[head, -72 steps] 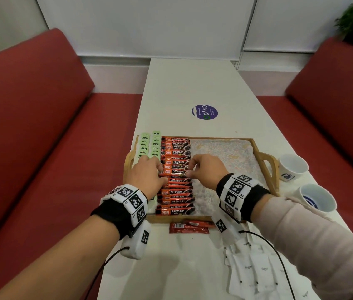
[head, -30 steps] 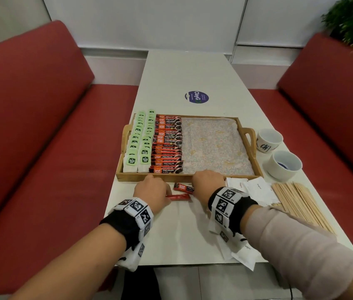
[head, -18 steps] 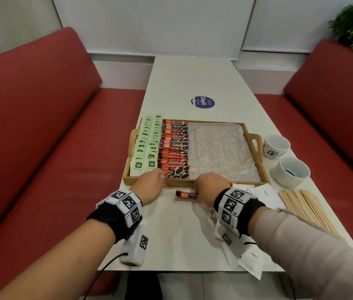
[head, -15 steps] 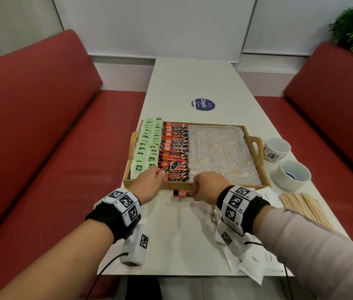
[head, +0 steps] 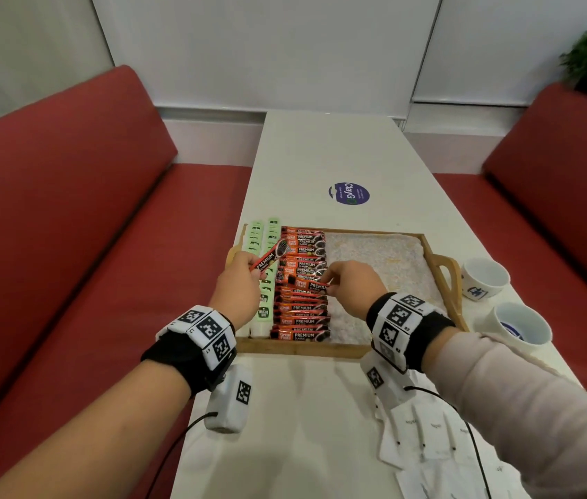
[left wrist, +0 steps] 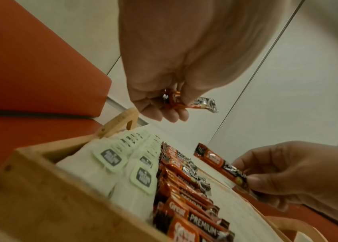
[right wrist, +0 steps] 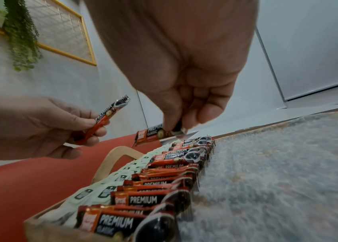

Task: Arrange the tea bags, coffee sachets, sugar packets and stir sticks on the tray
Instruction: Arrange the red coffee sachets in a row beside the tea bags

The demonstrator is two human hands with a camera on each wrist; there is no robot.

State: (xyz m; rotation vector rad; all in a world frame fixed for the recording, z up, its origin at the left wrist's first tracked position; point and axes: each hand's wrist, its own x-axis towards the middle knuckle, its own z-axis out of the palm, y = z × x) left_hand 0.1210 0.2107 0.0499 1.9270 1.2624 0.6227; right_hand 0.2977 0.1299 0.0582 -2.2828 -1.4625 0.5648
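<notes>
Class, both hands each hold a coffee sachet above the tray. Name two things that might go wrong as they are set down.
1. The right hand pinches its sachet by one end just above the overlapping coffee row; lowering it could nudge neighbours askew.
2. The left hand holds its sachet over the tea bags; if dropped, it may land in the wrong column.

My white table [head: 320,145] carries the wooden tray [head: 299,349] mid-frame, two cups [head: 484,277] right, sugar packets [head: 428,444] lower right, a round sticker [head: 348,193] above.
</notes>
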